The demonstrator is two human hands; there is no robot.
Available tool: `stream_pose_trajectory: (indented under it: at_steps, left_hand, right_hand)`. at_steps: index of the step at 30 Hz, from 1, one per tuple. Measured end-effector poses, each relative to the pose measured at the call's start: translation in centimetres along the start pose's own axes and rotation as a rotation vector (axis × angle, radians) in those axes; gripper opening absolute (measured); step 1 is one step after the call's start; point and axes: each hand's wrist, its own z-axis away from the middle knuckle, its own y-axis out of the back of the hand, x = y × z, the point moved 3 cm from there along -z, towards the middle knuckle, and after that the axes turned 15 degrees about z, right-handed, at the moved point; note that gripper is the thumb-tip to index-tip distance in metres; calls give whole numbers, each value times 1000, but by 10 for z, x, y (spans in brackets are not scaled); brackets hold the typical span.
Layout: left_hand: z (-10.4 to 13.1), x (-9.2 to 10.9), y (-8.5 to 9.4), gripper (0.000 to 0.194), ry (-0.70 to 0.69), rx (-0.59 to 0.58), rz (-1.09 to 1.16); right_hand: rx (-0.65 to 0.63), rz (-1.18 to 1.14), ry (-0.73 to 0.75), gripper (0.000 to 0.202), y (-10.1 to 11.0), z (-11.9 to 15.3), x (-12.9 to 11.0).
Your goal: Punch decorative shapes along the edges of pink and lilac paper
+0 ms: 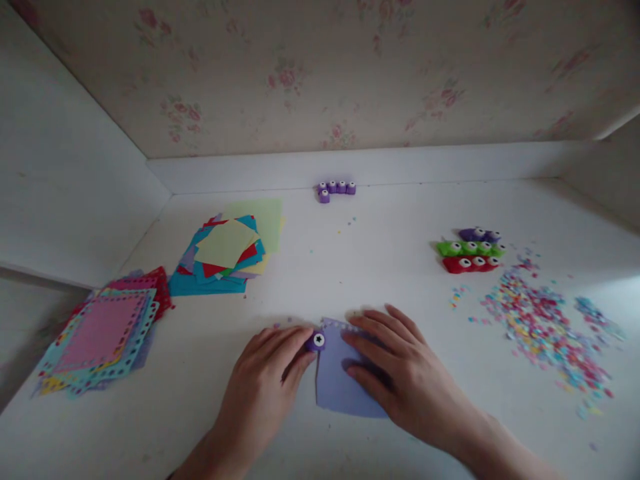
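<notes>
My left hand [270,373] pinches a small purple craft punch [316,343] between thumb and fingers. The punch has a white round button with a dark star and sits at the left edge of a lavender paper sheet [340,387], near its upper left corner. Along the sheet's top edge runs a row of small punched holes, partly hidden by fingers. My right hand [400,360] lies over the right part of the sheet with its fingers stretched out, resting on the paper. The sheet's right side is hidden beneath that hand.
Coloured paper sheets [225,247] are piled at the back left. Sheets with punched borders [105,333] lie at the left. Several purple punches [337,189] stand near the wall. Red, green and purple punches [470,250] sit at the right, beside scattered paper confetti [540,313].
</notes>
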Motion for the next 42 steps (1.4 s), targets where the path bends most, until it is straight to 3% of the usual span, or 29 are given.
stream_pose_trajectory:
  at_steps: [15,27,42]
  left_hand:
    - [-4,0,1,20,-78,-14,-70]
    - [-5,1,2,21,-117,-15,-90]
    - [-10,-4,5,19,-190,-32,-113]
  right_hand:
    - [-3,-14,42,30,1,-3,3]
    - [-47,61,116,45,1,-3,4]
    - [58,237,223,36,6,-9,7]
